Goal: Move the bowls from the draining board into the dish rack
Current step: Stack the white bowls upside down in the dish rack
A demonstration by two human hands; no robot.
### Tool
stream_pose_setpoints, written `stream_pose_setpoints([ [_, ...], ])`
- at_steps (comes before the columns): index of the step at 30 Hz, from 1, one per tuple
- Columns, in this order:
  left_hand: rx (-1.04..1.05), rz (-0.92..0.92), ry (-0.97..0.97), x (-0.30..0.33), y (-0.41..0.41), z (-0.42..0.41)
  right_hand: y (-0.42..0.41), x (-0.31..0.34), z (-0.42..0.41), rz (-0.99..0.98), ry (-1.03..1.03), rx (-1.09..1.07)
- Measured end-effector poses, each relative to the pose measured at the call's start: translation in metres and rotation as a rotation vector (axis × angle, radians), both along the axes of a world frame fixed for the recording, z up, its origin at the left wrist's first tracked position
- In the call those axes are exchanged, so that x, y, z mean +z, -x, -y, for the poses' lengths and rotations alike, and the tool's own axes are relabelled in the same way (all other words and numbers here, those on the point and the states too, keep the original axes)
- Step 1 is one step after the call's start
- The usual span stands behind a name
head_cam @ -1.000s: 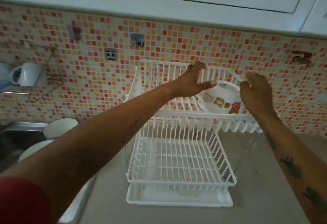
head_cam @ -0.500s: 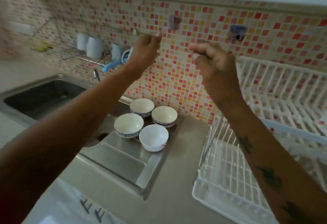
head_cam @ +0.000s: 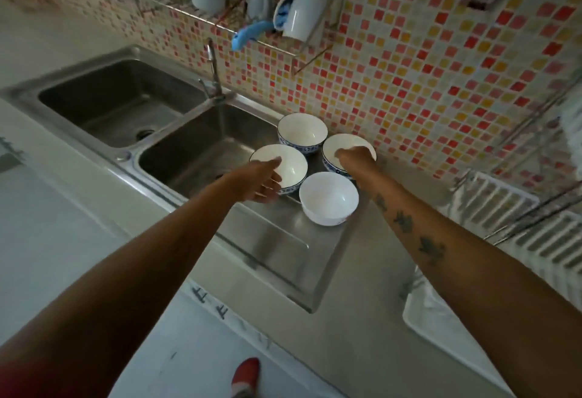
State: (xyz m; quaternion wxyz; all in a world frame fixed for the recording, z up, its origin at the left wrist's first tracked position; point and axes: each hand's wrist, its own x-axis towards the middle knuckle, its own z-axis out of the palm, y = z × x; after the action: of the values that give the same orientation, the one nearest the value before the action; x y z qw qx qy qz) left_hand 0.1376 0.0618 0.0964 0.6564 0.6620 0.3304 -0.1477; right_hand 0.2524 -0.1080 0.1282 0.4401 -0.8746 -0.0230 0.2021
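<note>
Bowls: four white bowls stood clustered on the draining board [head_cam: 283, 240], right of the sink [head_cam: 195, 149].
Left hand [head_cam: 258, 179]: fingers spread wide around the left bowl [head_cam: 283, 164].
Right hand [head_cam: 354, 158]: over the right bowl [head_cam: 343, 146]; finger state could not be told.
Dish rack [head_cam: 516, 208]: right of the draining board.

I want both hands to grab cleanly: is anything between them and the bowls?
Nothing visible. The left hand is at the left blue-patterned white bowl, the right hand at the right blue-patterned white bowl.
</note>
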Motion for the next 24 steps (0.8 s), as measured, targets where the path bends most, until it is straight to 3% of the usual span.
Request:
stream_pose_setpoints([
  [4, 0.006, -0.104, 0.193, -0.046, -0.009, 0.022, -0.026, -0.06, 0.014, -0.069, 0.062, -0.046],
  [9, 0.169, -0.061, 0.366, -0.074, -0.031, 0.048, -0.017, -0.078, 0.017, -0.124, -0.033, -0.084],
  [14, 0.313, -0.079, 0.459, -0.073, -0.045, 0.074, -0.018, -0.095, 0.015, -0.076, -0.076, -0.083],
  [19, 0.304, -0.05, 0.455, -0.072, -0.05, 0.077, -0.022, -0.095, 0.016, -0.161, -0.082, -0.119],
  [24, 0.304, -0.003, 0.615, -0.065, -0.043, 0.071, -0.022, -0.083, 0.017, -0.182, -0.093, -0.158],
])
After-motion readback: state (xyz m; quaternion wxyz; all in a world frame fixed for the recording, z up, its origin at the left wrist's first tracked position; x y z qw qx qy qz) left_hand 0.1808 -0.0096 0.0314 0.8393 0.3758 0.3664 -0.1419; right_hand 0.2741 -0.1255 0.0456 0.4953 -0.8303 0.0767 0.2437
